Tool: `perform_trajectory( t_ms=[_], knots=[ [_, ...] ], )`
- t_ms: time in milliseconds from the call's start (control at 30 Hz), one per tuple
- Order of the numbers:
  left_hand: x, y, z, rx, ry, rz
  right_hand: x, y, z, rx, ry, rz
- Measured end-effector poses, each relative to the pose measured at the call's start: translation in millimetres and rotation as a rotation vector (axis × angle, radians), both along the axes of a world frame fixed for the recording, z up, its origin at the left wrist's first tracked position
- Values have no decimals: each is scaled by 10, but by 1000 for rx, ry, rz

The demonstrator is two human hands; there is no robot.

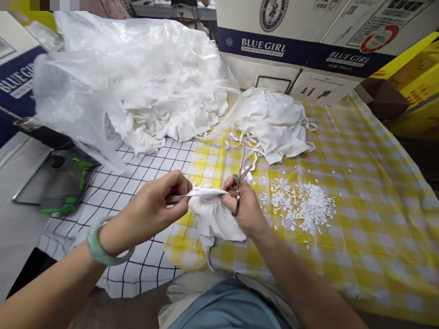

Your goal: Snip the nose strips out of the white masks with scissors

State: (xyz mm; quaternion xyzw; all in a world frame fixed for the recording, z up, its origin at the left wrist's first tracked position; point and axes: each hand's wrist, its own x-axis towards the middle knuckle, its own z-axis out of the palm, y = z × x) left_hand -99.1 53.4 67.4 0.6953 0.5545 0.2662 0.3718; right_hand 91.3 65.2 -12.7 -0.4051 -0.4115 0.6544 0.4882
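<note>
A white fabric piece [219, 221] with a thin strap hangs between my hands, its upper edge pulled taut. My left hand [168, 194], with a green bangle at the wrist, pinches the strap end of that edge. At the other end, my right hand [245, 205] grips the fabric between thumb and finger. Small metal scissors [237, 194] also sit in my right hand, their blades pointing up and away from the cloth. Whether the blades are fully closed is hard to tell. Right of this hand lies a scatter of small white clippings [313, 205].
Behind my hands are a pile of white strapped pieces [274, 121] and a large clear plastic bag [137, 59] of white fabric. Printed cartons [291, 41] stand at the back. A yellow checked cloth [370, 192] covers the table. A grey-green object [63, 178] lies left.
</note>
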Motion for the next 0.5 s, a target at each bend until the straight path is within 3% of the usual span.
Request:
perform_trajectory(
  t_ms=[100,167,300,500],
  knots=[
    [-166,-208,18,-400,-347,25,6,189,221,77,99,113],
    [-232,-306,-31,-559,-541,62,-37,312,343,87,122,198],
    [-282,-417,-130,-658,-746,115,-188,481,498,-10,71,383],
    [-164,-428,-239,-881,-1133,22,-216,555,577,11,58,626]
  ],
)
